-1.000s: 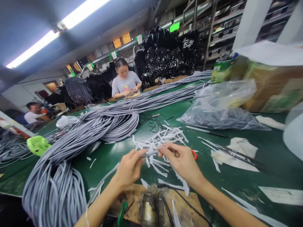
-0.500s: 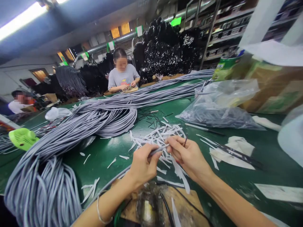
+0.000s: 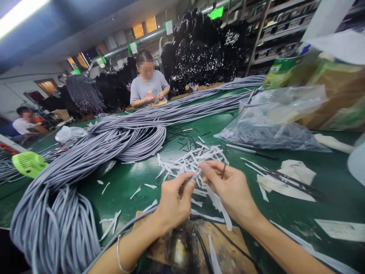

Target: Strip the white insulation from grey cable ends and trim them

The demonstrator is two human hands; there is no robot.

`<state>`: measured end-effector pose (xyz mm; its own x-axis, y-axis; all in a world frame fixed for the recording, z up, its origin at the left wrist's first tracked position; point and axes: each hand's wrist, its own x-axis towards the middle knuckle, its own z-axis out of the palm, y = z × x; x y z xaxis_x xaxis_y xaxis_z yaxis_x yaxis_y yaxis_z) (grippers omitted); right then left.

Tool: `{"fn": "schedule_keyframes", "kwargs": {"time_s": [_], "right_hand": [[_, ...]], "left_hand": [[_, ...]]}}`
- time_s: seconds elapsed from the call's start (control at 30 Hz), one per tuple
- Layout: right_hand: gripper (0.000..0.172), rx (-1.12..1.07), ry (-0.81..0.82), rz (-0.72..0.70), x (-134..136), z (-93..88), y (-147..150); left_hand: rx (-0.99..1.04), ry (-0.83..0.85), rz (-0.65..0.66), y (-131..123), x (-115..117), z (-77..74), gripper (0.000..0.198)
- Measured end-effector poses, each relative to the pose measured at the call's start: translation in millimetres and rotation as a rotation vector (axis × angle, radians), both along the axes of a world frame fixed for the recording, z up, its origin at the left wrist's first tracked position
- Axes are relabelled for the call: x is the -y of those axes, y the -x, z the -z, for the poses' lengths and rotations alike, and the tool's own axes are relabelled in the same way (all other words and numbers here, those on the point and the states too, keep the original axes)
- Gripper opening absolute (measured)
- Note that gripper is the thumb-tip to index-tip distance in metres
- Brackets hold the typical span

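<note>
My left hand (image 3: 173, 201) is closed on the end of a grey cable (image 3: 188, 179), which trails back past my wrist. My right hand (image 3: 228, 186) pinches the tip of that same cable and keeps a thin dark piece (image 3: 223, 171) between its fingers. Both hands hover just above a heap of white strips (image 3: 191, 161) on the green table (image 3: 137, 180). A big bundle of grey cables (image 3: 85, 160) lies to the left and runs to the far side.
A scorched wooden board with a metal fixture (image 3: 182, 247) lies right below my hands. A clear bag of parts (image 3: 273, 121) and cardboard boxes (image 3: 333, 95) stand at the right. A green fan (image 3: 28, 163) sits far left. A person in a grey shirt (image 3: 148, 85) works opposite.
My hands have drawn closer together on the cable end, and the right hand now shows a thin dark piece between its fingers. The view has shifted slightly.
</note>
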<state>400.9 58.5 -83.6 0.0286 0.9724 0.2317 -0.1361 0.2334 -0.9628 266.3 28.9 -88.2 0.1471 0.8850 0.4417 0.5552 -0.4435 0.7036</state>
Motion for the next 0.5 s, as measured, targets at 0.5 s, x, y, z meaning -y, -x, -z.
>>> {"fn": "schedule_keyframes", "kwargs": {"time_s": [0.5], "right_hand": [[0.03, 0.673, -0.499, 0.094, 11, 1.7, 1]], "left_hand": [[0.081, -0.009, -0.076, 5, 0, -2.1, 0.035]]}}
